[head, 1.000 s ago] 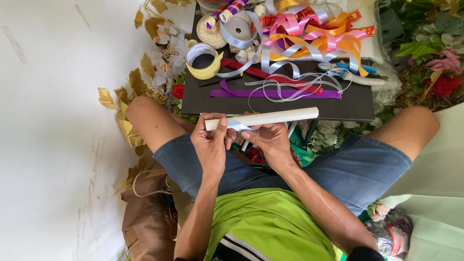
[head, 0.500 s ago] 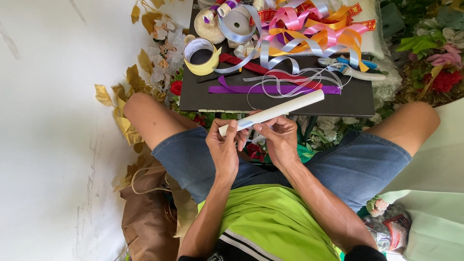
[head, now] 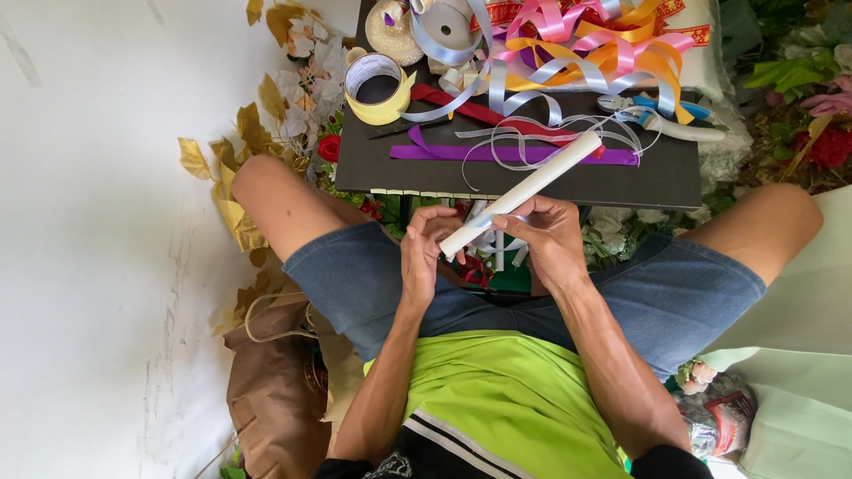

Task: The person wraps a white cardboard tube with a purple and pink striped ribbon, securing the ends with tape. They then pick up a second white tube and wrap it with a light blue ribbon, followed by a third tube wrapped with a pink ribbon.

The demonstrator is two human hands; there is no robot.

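Black board (head: 373,168) spans the knees, ribbons (head: 577,53) heaped at twelve o'clock; left hand (head: 424,257) and right hand (head: 546,239) together clamp a white paper roll (head: 524,191); yellow ribbon spool (head: 377,89) at eleven.

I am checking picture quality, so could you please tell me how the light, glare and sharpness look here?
Head view: soft, even daylight; only a faint shadow under the black board; the white wall is bright, nearly washed out; white tube and both hands, left, right, are sharp.
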